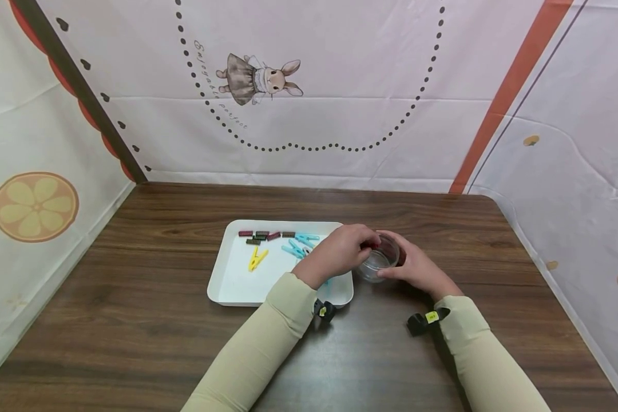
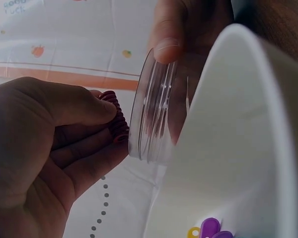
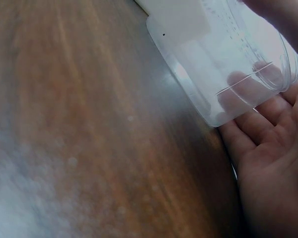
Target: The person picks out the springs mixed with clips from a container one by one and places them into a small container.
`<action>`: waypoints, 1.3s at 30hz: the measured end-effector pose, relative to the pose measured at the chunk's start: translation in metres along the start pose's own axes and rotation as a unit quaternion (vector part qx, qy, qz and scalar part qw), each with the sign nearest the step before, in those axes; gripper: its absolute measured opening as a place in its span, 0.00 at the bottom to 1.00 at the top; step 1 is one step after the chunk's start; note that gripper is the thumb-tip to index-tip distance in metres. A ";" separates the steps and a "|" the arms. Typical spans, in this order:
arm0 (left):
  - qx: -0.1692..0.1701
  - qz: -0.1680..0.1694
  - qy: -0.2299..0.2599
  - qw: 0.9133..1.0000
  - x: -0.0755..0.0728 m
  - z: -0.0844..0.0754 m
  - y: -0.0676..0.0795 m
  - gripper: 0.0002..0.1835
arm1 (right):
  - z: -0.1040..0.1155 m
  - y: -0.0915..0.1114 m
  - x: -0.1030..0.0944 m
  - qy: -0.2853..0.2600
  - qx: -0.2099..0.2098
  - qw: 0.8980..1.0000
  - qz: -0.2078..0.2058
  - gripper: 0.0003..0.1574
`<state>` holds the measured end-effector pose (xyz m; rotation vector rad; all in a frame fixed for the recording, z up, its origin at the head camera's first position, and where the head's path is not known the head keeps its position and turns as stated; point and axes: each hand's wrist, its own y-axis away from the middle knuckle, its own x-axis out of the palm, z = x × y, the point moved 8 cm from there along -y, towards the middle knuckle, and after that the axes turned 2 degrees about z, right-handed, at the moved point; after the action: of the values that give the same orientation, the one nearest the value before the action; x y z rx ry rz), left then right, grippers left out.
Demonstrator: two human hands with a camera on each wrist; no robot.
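Observation:
Between thumb and fingers my left hand pinches a dark red coil spring, right at the rim of a clear plastic jar. My right hand grips that jar from its right side, thumb near the front and fingers around the back. In the right wrist view the jar's transparent wall shows the fingers through it. Beside the jar, under my left forearm, lies a white tray. Several small springs, a yellow clothespin and light blue clothespins lie in it.
Purple pieces show at the bottom of the tray in the left wrist view. The brown wooden table runs up to a printed white cloth at the back, with cloth at both sides too.

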<state>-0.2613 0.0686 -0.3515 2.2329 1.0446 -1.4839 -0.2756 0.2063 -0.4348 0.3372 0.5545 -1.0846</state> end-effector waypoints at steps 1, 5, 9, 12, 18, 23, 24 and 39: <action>0.000 0.001 -0.002 1.000 0.000 0.000 0.000 0.11 | 0.000 0.000 0.000 0.000 0.000 1.000 0.001 0.55; -0.006 0.006 -0.004 1.000 0.001 0.001 -0.001 0.12 | 0.000 -0.001 0.000 -0.008 -0.001 1.000 0.003 0.56; -0.012 0.008 -0.003 1.000 0.002 0.002 -0.001 0.13 | 0.000 -0.001 0.000 -0.009 -0.003 1.000 0.004 0.55; -0.014 0.008 -0.005 1.000 0.002 0.003 -0.001 0.13 | 0.000 0.000 0.000 -0.007 0.000 1.000 0.003 0.55; -0.018 0.005 -0.004 1.000 0.001 0.004 0.000 0.13 | 0.001 0.000 0.000 -0.006 0.000 1.000 0.003 0.53; -0.019 -0.003 -0.007 1.000 -0.004 0.004 0.002 0.13 | 0.002 0.001 0.000 -0.003 0.002 1.000 0.003 0.53; -0.020 -0.004 -0.007 1.000 -0.005 0.005 0.002 0.13 | 0.002 0.002 0.000 -0.002 0.004 1.000 0.003 0.53; -0.042 -0.008 0.025 0.999 -0.017 0.015 0.004 0.12 | 0.002 0.000 0.001 -0.005 0.005 1.000 0.002 0.54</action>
<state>-0.2726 0.0500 -0.3434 2.2184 1.1221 -1.3709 -0.2751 0.2050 -0.4339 0.3407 0.5395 -1.0854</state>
